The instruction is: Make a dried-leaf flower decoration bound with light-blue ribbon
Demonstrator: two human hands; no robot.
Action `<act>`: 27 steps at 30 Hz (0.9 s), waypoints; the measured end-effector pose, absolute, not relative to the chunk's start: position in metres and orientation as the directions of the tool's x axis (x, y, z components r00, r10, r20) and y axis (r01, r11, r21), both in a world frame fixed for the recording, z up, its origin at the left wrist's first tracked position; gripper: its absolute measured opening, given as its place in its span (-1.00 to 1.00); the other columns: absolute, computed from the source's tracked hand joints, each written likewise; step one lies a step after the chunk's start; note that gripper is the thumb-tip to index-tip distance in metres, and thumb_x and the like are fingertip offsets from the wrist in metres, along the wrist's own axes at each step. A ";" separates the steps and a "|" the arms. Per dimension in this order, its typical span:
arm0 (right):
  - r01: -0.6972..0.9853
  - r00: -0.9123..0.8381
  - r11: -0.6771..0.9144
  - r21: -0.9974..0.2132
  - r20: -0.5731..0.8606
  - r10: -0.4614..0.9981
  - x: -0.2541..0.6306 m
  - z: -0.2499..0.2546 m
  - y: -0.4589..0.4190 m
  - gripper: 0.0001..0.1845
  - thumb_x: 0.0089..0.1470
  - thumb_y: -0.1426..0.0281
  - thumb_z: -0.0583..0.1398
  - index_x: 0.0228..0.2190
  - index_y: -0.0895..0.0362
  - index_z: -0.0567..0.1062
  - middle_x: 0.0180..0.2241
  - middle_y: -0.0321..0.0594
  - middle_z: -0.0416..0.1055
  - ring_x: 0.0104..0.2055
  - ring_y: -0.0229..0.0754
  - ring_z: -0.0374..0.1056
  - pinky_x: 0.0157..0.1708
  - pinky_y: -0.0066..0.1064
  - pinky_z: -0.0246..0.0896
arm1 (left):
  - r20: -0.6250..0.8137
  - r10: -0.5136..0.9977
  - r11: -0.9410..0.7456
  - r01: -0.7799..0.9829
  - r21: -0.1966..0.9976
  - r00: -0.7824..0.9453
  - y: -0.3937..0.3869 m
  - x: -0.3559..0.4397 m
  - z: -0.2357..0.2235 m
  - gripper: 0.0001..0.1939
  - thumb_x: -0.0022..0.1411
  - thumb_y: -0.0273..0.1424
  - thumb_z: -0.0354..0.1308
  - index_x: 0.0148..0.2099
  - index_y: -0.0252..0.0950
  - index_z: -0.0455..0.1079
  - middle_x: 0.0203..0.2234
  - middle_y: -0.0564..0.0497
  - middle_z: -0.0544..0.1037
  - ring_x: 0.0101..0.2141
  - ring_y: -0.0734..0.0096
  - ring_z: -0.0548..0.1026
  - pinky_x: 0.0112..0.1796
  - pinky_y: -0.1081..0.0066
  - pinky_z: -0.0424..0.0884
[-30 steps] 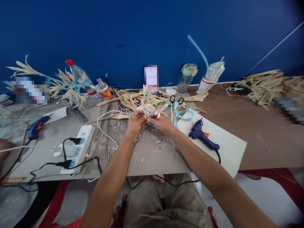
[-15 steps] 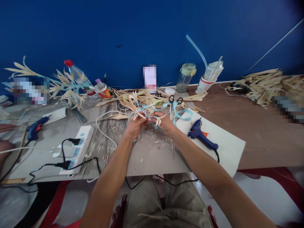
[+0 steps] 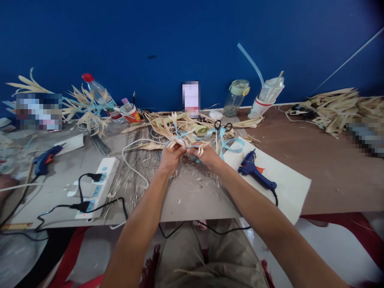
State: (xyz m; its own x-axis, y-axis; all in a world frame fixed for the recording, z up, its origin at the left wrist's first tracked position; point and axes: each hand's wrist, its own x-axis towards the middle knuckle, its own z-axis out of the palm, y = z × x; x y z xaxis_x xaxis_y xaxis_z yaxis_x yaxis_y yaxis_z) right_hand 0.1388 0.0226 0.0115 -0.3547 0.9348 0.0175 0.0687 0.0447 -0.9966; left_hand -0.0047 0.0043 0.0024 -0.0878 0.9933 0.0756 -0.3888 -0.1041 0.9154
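My left hand [image 3: 171,157] and my right hand [image 3: 205,154] meet over the middle of the table, both pinched on a small piece of dried straw leaves bound with light blue ribbon [image 3: 183,141]. Leaf tips stick up from between my fingers. The blue ribbon trails right toward the scissors [image 3: 223,126]. Loose dried leaves [image 3: 168,126] lie piled just behind my hands.
A blue glue gun [image 3: 255,173] lies on white paper right of my hands, another glue gun [image 3: 45,159] at the left. A power strip [image 3: 96,188] with cables sits front left. Bottle [image 3: 99,95], jar [image 3: 236,98], cups and a straw heap [image 3: 336,108] line the back.
The straw-and-ribbon piece has turned in my fingers, with more leaf tips fanned upward. Both hands stay in the same spot.
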 end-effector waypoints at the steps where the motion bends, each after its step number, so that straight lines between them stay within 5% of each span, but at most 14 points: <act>1: 0.111 -0.356 0.090 -0.990 0.045 0.933 0.138 0.011 0.023 -0.70 -0.17 0.16 0.22 -0.61 0.13 0.35 -0.61 -0.37 0.23 -0.51 -0.31 0.08 -0.46 -0.42 -0.02 | 0.090 0.990 -0.126 -0.368 0.921 -0.112 0.005 -0.005 0.002 -0.73 -0.15 -0.38 0.37 -0.36 -0.29 0.39 -0.47 0.08 0.46 -0.42 0.48 0.40 -0.34 0.44 0.32; 10: 0.344 -0.348 0.297 -0.891 0.173 0.921 0.136 0.011 0.023 -0.74 -0.01 0.23 0.09 -0.60 0.11 0.28 -0.60 -0.33 0.23 -0.49 -0.25 0.12 -0.41 -0.39 0.01 | 0.094 0.940 -0.175 -0.229 0.958 -0.328 0.004 -0.004 0.007 -0.83 -0.09 -0.42 0.24 -0.40 -0.30 0.32 -0.53 0.12 0.42 -0.47 0.53 0.36 -0.39 0.49 0.32; 18: 0.361 -0.308 0.343 -0.867 0.237 0.922 0.134 0.014 0.020 -0.69 0.06 0.18 0.02 -0.60 0.09 0.23 -0.59 -0.30 0.21 -0.48 -0.24 0.11 -0.41 -0.38 0.02 | 0.009 0.965 -0.076 -0.244 0.967 -0.263 0.001 -0.002 0.010 -0.81 0.02 -0.36 0.21 -0.33 -0.26 0.27 -0.48 0.09 0.44 -0.45 0.42 0.47 -0.34 0.35 0.44; 23: 0.168 -0.283 0.182 -0.969 0.129 0.950 0.133 0.014 0.021 -0.61 0.02 0.11 0.10 -0.65 0.09 0.19 -0.65 -0.37 0.14 -0.56 -0.31 0.05 -0.49 -0.42 0.00 | 0.059 0.973 -0.099 -0.173 0.980 -0.224 0.002 -0.003 0.007 -0.80 0.06 -0.35 0.20 -0.31 -0.23 0.23 -0.53 0.13 0.39 -0.52 0.46 0.44 -0.38 0.39 0.42; 27: -0.116 -0.345 -0.224 -0.968 -0.172 0.923 0.136 0.024 0.017 -0.65 -0.05 0.12 0.23 -0.59 0.12 0.31 -0.65 -0.37 0.25 -0.60 -0.34 0.14 -0.56 -0.47 0.09 | 0.156 0.969 -0.170 -0.057 0.984 -0.191 0.002 -0.003 0.005 -0.81 0.07 -0.35 0.20 -0.28 -0.25 0.26 -0.50 0.11 0.43 -0.48 0.47 0.43 -0.35 0.41 0.38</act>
